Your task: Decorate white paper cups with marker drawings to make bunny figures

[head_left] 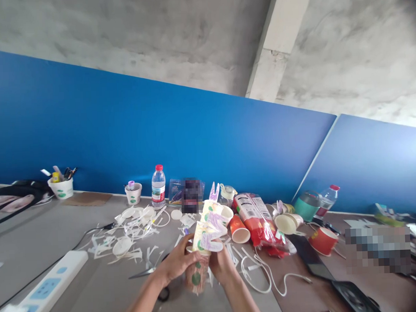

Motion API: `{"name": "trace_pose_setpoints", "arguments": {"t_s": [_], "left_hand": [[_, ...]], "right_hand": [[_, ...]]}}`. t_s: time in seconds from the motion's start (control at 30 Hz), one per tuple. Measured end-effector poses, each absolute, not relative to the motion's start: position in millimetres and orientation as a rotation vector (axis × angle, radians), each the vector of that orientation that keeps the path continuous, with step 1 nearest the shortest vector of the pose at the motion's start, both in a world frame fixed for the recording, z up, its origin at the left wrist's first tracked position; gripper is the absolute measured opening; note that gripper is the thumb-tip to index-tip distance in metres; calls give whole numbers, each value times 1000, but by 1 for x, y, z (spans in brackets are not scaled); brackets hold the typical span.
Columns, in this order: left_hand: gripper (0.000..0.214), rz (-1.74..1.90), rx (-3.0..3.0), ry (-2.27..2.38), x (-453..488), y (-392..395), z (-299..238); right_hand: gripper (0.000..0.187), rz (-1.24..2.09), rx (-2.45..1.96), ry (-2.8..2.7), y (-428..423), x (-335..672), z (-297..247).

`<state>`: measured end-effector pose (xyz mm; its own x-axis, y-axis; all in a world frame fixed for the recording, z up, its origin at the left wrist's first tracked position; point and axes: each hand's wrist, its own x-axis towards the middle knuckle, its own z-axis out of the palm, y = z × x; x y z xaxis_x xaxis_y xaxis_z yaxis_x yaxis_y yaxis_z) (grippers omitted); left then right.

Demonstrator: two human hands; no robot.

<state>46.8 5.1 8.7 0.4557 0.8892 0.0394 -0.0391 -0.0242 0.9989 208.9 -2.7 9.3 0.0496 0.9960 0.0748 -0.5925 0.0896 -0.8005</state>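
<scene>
Left grip (176, 262) and right grip (220, 262), both curled around the stacked paper-cup figure (199, 239).

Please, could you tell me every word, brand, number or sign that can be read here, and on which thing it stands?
No text can be read with certainty.
Red-capped bottle in the middle: label too small.
Red bag: dark print on white panels, too blurred.
Right-hand bottle: label unreadable.
Clear package behind the middle bottle: markings too small.
Held paper-cup figure: green marks, no readable word.
</scene>
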Motion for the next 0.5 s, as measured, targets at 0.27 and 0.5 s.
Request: {"name": "trace_pose_setpoints", "arguments": {"t_s": [0.27,0.5], "left_hand": [[88,883,1202,771,49,1,8],[94,911,1137,724,60,-3,4]], "right_hand": [[31,1422,-702,-691,-3,212,3],[42,1359,-759,-667,-6,204,7]]}}
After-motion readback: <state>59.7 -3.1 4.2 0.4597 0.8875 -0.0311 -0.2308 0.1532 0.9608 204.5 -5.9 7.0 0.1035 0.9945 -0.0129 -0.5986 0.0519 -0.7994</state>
